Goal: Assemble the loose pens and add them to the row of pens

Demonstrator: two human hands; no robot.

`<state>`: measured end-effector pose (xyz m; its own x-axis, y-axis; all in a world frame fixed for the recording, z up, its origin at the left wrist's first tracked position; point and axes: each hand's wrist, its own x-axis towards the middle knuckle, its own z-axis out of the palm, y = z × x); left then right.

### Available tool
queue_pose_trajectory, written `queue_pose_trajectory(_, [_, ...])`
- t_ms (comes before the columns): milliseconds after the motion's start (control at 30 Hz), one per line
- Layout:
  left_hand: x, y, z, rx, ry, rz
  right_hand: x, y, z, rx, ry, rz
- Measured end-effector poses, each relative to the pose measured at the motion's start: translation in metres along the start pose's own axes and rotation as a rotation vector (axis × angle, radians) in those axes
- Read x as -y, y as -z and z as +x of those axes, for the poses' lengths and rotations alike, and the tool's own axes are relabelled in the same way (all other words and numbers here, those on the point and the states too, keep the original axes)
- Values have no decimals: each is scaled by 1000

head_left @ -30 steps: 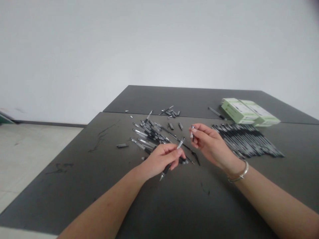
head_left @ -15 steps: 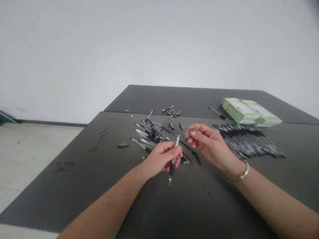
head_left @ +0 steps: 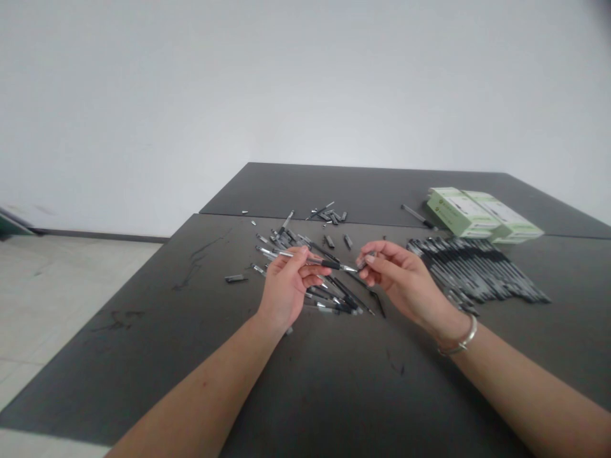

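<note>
My left hand [head_left: 288, 283] is closed around a clear-barrelled pen [head_left: 330, 263] with a black grip. The pen lies nearly level, its silver tip pointing right. In my right hand [head_left: 396, 273], a pen cap [head_left: 366, 259] is pinched between thumb and fingers. The tip reaches the cap; whether it has entered cannot be made out. Below and behind my left hand spreads a loose pile of pens [head_left: 341, 299], partly covered by the hand. Beyond my right hand, capped pens [head_left: 482, 270] lie side by side in a row.
Two green-and-white boxes [head_left: 477, 216] stand at the back right, with a single pen [head_left: 418, 216] to their left. Loose caps [head_left: 334, 216] lie in a cluster behind the pile, and another cap [head_left: 235, 278] sits at its left. The dark table [head_left: 157, 356] has a seam across it.
My left hand has turned the pen from steep, tip towards me, to nearly level with the tip at the cap. My right hand has hardly moved.
</note>
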<state>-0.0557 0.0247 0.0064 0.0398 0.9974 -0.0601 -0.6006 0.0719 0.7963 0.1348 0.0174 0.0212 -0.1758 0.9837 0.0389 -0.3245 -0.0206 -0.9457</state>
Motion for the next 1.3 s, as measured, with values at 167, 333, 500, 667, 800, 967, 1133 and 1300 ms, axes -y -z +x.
queue_pose_trajectory(167, [1,-1,-1,13,-29,18,-2,-1,-1,11,10,-7])
queue_pose_trajectory(333, [2,-1,-1,-21,-42,24,-4,0,0,4,24,-10])
queue_pose_trajectory(500, [2,-1,0,-13,-62,10,-3,-1,0,-8,22,-28])
queue_pose_trajectory(667, [3,-2,-2,10,-65,23,-7,-1,0,8,35,-107])
queue_pose_trajectory(800, [3,-2,-3,39,-64,34,-10,0,0,22,45,-219])
queue_pose_trajectory(967, [5,-1,-3,51,-60,39,-9,-1,-2,6,43,-303])
queue_pose_trajectory(1133, [5,-2,-4,51,-54,49,-7,-3,-3,1,32,-312])
queue_pose_trajectory(1300, [7,-1,-4,51,-42,40,-6,-5,-3,-10,38,-307])
